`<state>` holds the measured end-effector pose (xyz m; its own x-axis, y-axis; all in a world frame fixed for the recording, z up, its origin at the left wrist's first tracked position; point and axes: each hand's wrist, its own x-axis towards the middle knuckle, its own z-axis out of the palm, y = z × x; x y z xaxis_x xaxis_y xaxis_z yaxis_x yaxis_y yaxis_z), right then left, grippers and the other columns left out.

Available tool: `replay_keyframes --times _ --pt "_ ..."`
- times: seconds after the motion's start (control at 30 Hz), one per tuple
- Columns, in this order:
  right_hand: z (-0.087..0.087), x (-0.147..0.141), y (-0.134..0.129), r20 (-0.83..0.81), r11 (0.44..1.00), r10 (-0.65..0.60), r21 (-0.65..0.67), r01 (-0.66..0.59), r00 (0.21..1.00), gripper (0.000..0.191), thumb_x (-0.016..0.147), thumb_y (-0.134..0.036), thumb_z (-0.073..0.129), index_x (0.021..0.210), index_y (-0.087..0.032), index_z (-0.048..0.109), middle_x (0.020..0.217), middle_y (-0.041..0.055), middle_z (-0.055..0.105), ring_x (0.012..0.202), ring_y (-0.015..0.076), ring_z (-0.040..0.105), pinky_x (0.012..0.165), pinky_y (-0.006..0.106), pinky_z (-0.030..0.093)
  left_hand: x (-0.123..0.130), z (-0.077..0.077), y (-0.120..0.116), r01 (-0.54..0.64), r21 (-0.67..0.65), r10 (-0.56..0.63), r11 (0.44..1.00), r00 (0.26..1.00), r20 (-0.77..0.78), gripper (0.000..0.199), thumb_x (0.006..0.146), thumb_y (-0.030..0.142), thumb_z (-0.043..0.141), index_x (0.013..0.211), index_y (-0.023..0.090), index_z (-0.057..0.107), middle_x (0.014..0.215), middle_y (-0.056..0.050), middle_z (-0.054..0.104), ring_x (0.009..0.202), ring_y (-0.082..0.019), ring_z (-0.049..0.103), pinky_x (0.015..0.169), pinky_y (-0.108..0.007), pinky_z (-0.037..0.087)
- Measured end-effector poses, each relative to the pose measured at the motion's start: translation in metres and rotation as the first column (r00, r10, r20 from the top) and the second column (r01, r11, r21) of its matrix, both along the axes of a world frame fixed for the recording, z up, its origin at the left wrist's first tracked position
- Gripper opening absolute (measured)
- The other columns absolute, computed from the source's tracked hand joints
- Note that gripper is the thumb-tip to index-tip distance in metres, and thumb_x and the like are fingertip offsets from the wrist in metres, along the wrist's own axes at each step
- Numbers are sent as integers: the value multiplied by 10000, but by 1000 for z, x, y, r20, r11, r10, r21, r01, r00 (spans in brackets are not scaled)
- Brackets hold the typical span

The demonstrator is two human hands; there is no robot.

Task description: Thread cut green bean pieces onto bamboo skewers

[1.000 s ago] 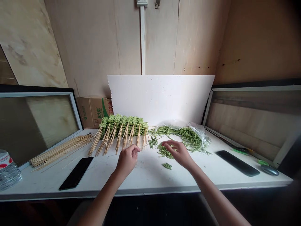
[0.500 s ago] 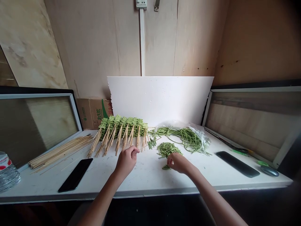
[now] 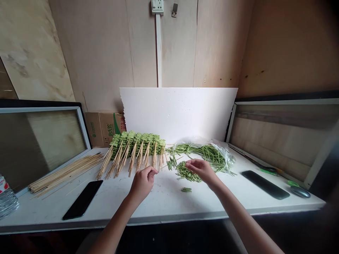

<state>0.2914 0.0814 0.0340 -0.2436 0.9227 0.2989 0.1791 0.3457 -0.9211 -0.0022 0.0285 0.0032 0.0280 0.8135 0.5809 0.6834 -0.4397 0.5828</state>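
Note:
My left hand (image 3: 144, 180) is closed around the near end of a thin bamboo skewer (image 3: 162, 167) that slants up to the right. Several short pieces of green bean (image 3: 171, 163) sit side by side on it. Over the heap of cut green bean pieces (image 3: 186, 173) hovers my right hand (image 3: 201, 170), thumb and forefinger brought together near the skewer's far end. Anything small between those fingertips is too fine to make out. A small row of bean pieces (image 3: 186, 189) lies on the white table (image 3: 164, 206) in front of the heap.
Stacked bean skewers (image 3: 137, 144) stand at the back left, beside loose bamboo skewers (image 3: 63, 173). Long beans (image 3: 212, 155) lie in a plastic bag at the back. Two black phones (image 3: 83, 199) (image 3: 265, 184), a water bottle (image 3: 6, 199) and a mouse (image 3: 300, 191) sit toward the sides.
My right hand has moved up and away from the small row of bean pieces, toward the skewer's far end. My left hand stays nearly in place. The view has shifted slightly.

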Motion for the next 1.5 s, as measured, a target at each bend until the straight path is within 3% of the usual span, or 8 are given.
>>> replay_keyframes --times 0.17,0.37,0.47,0.57,0.9,1.17,1.5 --pt "1 -4 -1 -384 982 66 -137 -127 921 354 780 -550 810 941 -236 779 1039 88 782 1032 256 715 823 327 570 4 2 -4 32 -27 -32 999 999 -2 314 1009 333 462 860 183 694 636 -13 662 579 -161 603 577 -246 410" --pt "-3 -13 -4 -502 978 77 -131 -164 862 343 758 -457 860 1010 -241 773 1066 90 790 1076 268 719 889 352 573 7 3 -5 35 -13 -35 999 999 6 313 1008 347 470 856 182 688 622 -9 649 566 -154 588 573 -242 403" --pt "-2 -17 -8 -519 980 45 -144 -140 853 396 726 -410 892 1072 -257 774 1050 76 797 1067 261 724 916 357 562 7 3 -6 35 -12 -35 999 999 6 315 1007 352 471 861 179 690 625 -9 649 563 -151 583 577 -244 404" --pt "1 -20 -11 -528 982 38 -139 -131 848 324 739 -445 874 988 -254 795 1034 71 800 1052 268 729 929 370 560 7 3 -6 32 -11 -32 999 999 3 313 1007 349 471 866 180 694 635 -11 655 571 -152 586 579 -245 405" --pt "-1 -18 -10 -508 973 44 -172 -152 860 277 774 -462 844 954 -256 800 1097 84 792 1150 278 696 754 290 564 6 3 -6 28 3 -28 1000 1000 -11 270 989 292 491 863 186 706 675 -20 689 590 -154 599 584 -243 408" --pt "-1 -19 -11 -489 973 18 -191 -127 872 341 724 -476 873 962 -242 806 1092 106 794 1122 302 709 694 303 549 6 5 -7 24 20 -23 1000 1000 -17 250 973 251 507 856 187 718 698 -26 716 606 -161 618 595 -252 420" --pt "-4 -19 -10 -499 982 40 -138 -126 866 282 717 -396 892 934 -234 814 1031 110 806 1092 303 723 677 301 531 5 5 -7 -8 50 10 999 999 -50 242 951 199 512 845 185 729 758 -40 758 656 -175 660 634 -269 452"
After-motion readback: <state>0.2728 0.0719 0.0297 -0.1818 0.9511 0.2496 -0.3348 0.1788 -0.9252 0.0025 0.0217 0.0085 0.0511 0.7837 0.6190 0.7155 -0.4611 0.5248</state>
